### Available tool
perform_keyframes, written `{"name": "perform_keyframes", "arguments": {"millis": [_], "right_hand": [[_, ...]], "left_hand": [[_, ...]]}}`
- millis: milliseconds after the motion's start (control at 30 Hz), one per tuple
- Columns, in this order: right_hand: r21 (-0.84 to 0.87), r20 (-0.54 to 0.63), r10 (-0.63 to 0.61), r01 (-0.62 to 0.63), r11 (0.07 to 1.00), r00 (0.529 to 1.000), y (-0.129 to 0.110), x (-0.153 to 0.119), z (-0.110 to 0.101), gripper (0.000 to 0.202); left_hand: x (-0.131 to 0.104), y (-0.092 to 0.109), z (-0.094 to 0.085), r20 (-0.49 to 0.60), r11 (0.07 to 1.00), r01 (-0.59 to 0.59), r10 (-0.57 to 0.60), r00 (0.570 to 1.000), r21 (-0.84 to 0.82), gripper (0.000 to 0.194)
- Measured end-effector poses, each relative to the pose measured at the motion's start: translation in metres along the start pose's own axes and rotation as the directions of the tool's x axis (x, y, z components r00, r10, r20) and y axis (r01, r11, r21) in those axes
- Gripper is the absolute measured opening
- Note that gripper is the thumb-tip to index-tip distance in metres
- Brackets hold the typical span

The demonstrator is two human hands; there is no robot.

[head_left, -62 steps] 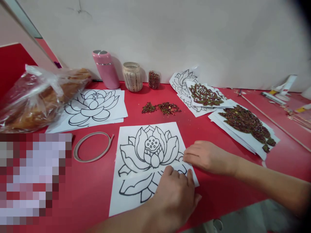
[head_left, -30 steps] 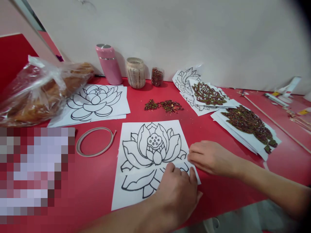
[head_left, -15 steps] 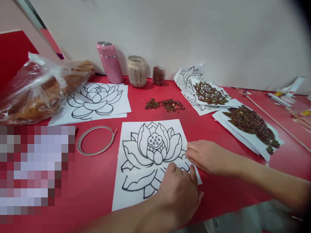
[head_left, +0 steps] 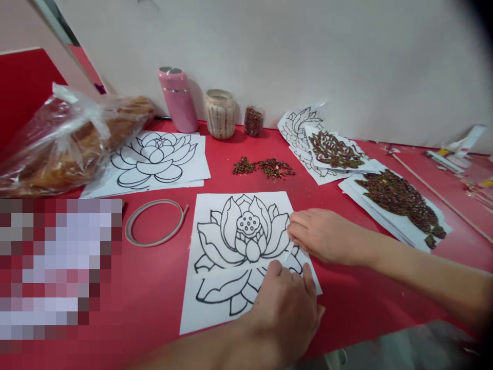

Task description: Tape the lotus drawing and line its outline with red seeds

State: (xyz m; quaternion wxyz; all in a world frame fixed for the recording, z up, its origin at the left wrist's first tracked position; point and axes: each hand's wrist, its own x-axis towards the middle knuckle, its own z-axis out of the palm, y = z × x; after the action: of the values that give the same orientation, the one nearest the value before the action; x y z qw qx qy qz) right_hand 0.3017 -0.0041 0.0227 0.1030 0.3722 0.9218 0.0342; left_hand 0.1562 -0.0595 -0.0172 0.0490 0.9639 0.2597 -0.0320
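Note:
A sheet of paper [head_left: 215, 303] with a black-outlined lotus drawing lies flat on the red table. Across its middle runs a pale strip [head_left: 227, 271] that covers some of the lines. My left hand [head_left: 287, 308] rests on the lower right of the sheet, fingers curled down; what is under them is hidden. My right hand [head_left: 327, 234] is at the sheet's right edge, fingertips pinched together over the petals, close to the left fingers. Whatever the right fingertips hold is too small to make out. To the left of the sheet lies a coil of thin, flat band [head_left: 133, 237].
Behind stand a pink flask [head_left: 179, 103], a jar [head_left: 220, 115] and a small container of beans [head_left: 254, 122]. Loose beans [head_left: 275, 168] lie in front. Left are more lotus sheets [head_left: 192, 172] and a plastic bag [head_left: 73, 149]; right, bean-covered sheets [head_left: 400, 200] and a thin stick [head_left: 435, 192].
My right hand has shifted slightly left and up over the sheet's edge. My left hand stays on the lower right of the sheet. The view has moved a little.

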Motion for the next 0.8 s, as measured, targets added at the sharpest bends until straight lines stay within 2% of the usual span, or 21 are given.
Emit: {"name": "perform_keyframes", "arguments": {"millis": [200,367,533,633,733,800], "right_hand": [[-0.152,-0.131,-0.077,0.057,0.987,0.988,0.005,0.037,-0.025,0.020],[-0.285,-0.285,-0.176,0.093,0.954,0.942,0.005,0.079,-0.056,0.023],[-0.400,-0.418,-0.187,0.005,0.917,0.889,0.000,0.116,-0.095,0.034],[-0.424,-0.486,-0.112,-0.122,0.898,0.867,-0.004,0.133,-0.124,0.048],[-0.449,-0.608,-0.090,-0.249,0.858,0.789,-0.004,0.143,-0.153,0.076],[-0.453,-0.683,-0.136,-0.271,0.849,0.718,0.001,0.144,-0.167,0.081]], "left_hand": [[-0.005,0.003,0.007,-0.129,0.999,0.001,0.006,0.992,0.053,0.055],[-0.008,0.002,0.010,-0.242,0.999,0.018,-0.010,0.970,0.029,0.054],[-0.010,-0.001,0.013,-0.273,1.000,0.006,-0.007,0.962,-0.003,0.053],[-0.011,-0.001,0.014,-0.265,0.999,0.015,-0.024,0.964,-0.034,0.052],[-0.012,-0.001,0.013,-0.256,0.999,0.022,-0.033,0.966,-0.047,0.055],[-0.013,0.000,0.012,-0.241,0.998,0.025,-0.036,0.970,-0.049,0.056]]}}
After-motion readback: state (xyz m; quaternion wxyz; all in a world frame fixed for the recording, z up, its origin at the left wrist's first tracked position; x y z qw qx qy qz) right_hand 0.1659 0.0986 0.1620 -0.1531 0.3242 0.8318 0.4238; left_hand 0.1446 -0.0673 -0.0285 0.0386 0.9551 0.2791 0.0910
